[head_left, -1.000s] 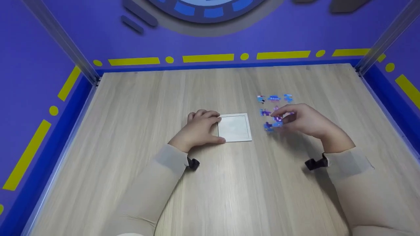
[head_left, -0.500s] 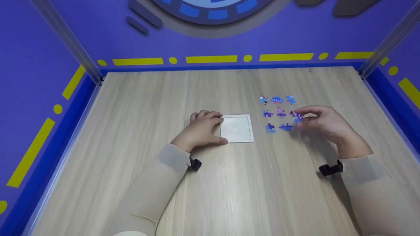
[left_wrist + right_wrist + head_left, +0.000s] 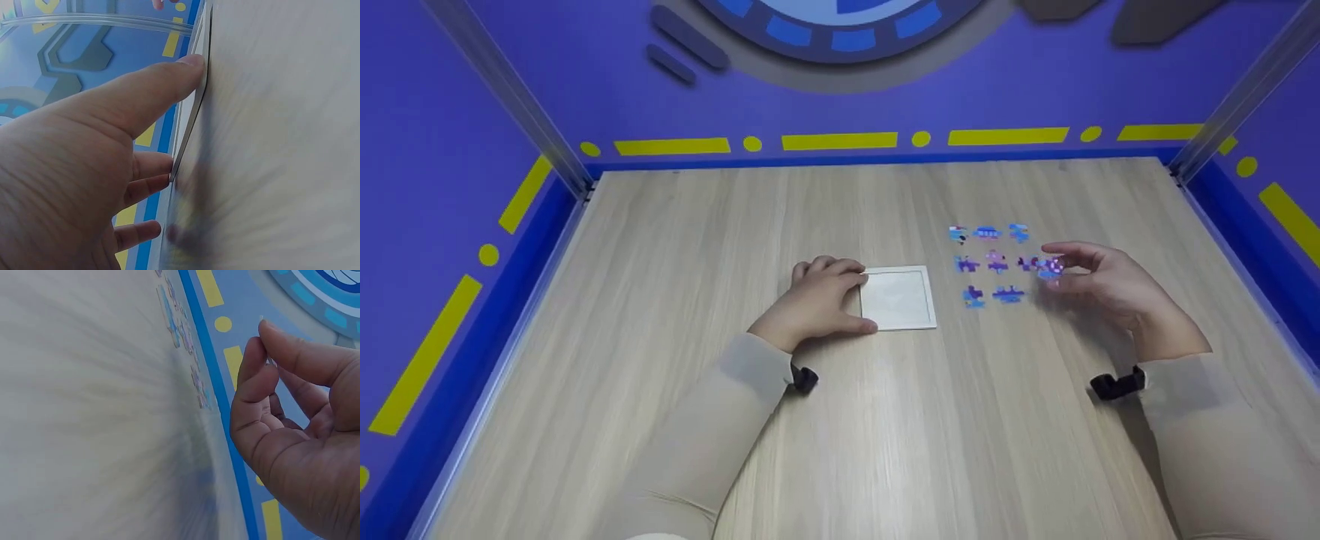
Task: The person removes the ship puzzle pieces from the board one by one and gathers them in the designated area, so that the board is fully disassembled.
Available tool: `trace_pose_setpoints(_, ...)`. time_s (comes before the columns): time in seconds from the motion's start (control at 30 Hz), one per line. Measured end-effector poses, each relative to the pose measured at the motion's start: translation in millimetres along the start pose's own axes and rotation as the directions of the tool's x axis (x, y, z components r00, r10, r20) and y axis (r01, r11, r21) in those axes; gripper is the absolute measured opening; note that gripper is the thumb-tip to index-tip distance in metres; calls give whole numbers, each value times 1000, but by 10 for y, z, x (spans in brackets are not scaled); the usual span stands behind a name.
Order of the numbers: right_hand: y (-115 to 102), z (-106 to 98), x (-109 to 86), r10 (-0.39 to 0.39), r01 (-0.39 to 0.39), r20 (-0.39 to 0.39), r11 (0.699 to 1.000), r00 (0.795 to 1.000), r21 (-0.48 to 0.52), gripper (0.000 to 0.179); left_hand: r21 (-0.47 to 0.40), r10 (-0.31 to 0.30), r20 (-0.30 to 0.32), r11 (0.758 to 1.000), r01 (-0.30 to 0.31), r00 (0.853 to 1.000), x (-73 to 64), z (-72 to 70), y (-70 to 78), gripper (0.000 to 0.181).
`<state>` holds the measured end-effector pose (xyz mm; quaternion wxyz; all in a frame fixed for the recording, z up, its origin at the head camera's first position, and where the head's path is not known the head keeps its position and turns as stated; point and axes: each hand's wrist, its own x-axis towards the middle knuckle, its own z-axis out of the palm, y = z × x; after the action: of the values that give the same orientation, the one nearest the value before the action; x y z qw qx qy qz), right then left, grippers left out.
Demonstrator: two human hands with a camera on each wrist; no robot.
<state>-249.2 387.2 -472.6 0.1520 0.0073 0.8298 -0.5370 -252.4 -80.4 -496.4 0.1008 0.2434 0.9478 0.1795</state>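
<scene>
My left hand (image 3: 821, 300) holds a square white puzzle tray (image 3: 896, 300) by its left side. Its thumb is at the near corner and its fingers are at the far one. In the left wrist view the tray's thin edge (image 3: 191, 121) runs between thumb and fingers. To the right of the tray, my right hand (image 3: 1110, 281) pinches a purple and blue jigsaw piece (image 3: 1051, 267). The right wrist view shows thumb and forefinger meeting, with the piece mostly hidden. Beside that hand, several loose jigsaw pieces (image 3: 996, 262) lie in rough rows.
The wooden table (image 3: 840, 420) carries the tray and pieces. Purple-blue panels (image 3: 840, 105) with yellow marks enclose its back and sides. A black wrist camera (image 3: 1116, 385) sits at my right cuff, another wrist camera (image 3: 804, 379) at my left.
My right hand has moved right from the middle of the pieces to just past their right side, and now holds a piece apart from the rows. My left hand stays on the tray.
</scene>
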Motion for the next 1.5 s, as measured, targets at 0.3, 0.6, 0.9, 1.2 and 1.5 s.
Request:
trace_pose_setpoints(0.3, 50, 6, 31, 45, -45, -9, 999, 999, 28, 51, 0, -2, 6, 1000, 2, 1000, -8, -3, -3, 92)
trace_pose_setpoints(0.6, 52, -7, 34, 99, -98, 36, 994, 994, -43, 51, -13, -3, 7, 1000, 3, 1000, -13, -1, -2, 92)
trace_pose_setpoints(0.9, 51, 2, 21, 72, -70, 23, 995, 997, -71, 31, -5, 3, 2, 1000, -3, 1000, -12, 1, -10, 90)
trace_pose_setpoints(1.2, 52, -16, 10, 73, -69, 36, 990, 997, -120, 44, -1, 3, 1, 1000, -3, 1000, -7, -6, -2, 90)
trace_pose_setpoints(1.5, 60, -34, 22, 110, -104, 49, 988, 993, -114, 47, -4, 2, 5, 1000, -2, 1000, -13, -9, 1, 91)
